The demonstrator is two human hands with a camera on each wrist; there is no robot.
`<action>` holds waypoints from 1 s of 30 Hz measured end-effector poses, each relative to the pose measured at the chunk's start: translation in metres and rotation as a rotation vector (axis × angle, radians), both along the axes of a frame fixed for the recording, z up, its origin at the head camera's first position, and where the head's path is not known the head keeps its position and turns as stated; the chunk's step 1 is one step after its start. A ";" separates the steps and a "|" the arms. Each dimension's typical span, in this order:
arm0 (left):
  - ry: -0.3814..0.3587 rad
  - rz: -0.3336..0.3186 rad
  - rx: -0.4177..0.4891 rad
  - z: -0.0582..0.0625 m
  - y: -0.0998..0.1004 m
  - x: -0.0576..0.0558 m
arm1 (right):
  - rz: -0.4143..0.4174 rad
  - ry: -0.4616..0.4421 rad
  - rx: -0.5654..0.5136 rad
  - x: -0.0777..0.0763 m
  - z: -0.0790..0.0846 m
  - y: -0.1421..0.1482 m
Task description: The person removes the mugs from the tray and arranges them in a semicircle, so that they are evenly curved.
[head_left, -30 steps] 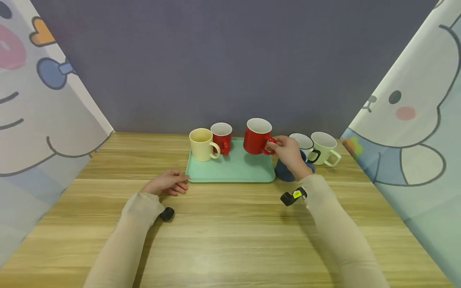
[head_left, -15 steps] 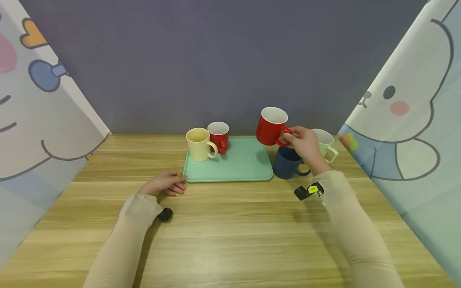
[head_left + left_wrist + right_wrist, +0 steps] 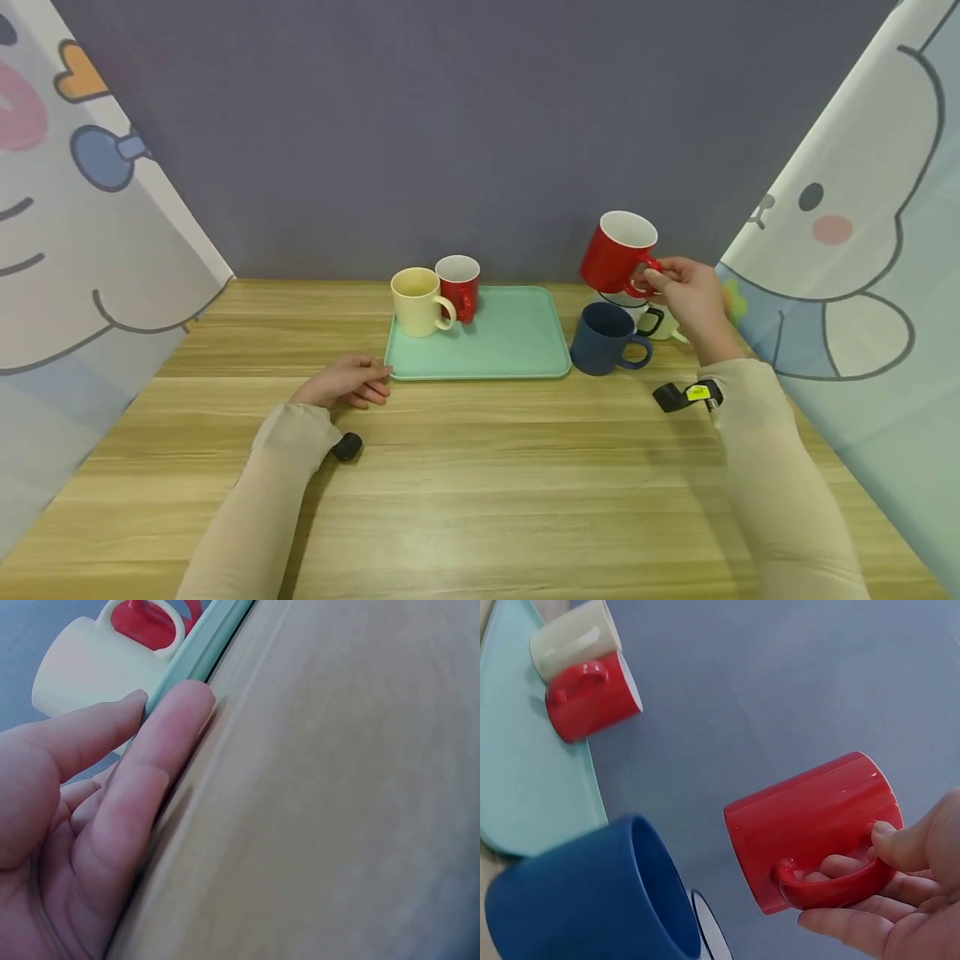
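My right hand [image 3: 692, 300] holds a red mug [image 3: 617, 258] with a white inside by its handle, up in the air at the back right. In the right wrist view, fingers curl through the handle of this mug [image 3: 810, 817] and the thumb lies on top. My left hand [image 3: 343, 381] pinches the front left corner of a mint-green tray [image 3: 517, 350], thumb and finger on either side of the rim [image 3: 199, 664]. On the tray's left part stand a pale yellow mug [image 3: 416, 304] and another red mug [image 3: 459, 287], side by side.
Right of the tray stands a dark blue mug [image 3: 600, 340]. Behind it, partly covered by the held mug and right hand, are a white mug with a black handle [image 3: 651, 322] and a pale green-cream mug [image 3: 663, 327]. A grey wall [image 3: 480, 133] rises behind the wooden table [image 3: 480, 483].
My right hand has carried the red mug up and to the right, from over the tray to above the mugs beside it. My left hand has stayed at the tray corner.
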State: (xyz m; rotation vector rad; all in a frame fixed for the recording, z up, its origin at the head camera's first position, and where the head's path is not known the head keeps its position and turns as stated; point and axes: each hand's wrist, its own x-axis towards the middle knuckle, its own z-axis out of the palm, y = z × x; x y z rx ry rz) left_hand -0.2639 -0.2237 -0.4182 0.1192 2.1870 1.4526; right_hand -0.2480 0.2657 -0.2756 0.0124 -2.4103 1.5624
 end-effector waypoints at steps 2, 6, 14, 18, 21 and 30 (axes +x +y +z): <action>0.000 -0.001 -0.003 0.000 -0.001 0.000 | -0.001 -0.003 -0.008 0.001 -0.001 0.006; -0.006 0.008 -0.002 -0.003 -0.002 -0.001 | -0.021 0.006 -0.032 0.002 -0.004 0.019; -0.006 0.024 0.003 -0.004 -0.001 -0.001 | -0.064 0.027 -0.068 0.008 -0.005 0.045; -0.010 0.020 0.013 -0.005 0.002 -0.001 | -0.082 0.020 -0.142 0.014 -0.006 0.058; -0.011 0.021 0.014 -0.006 0.001 -0.002 | -0.090 0.014 -0.205 0.018 -0.007 0.067; -0.015 0.033 0.022 -0.008 0.000 -0.003 | -0.118 0.037 -0.360 0.025 -0.008 0.090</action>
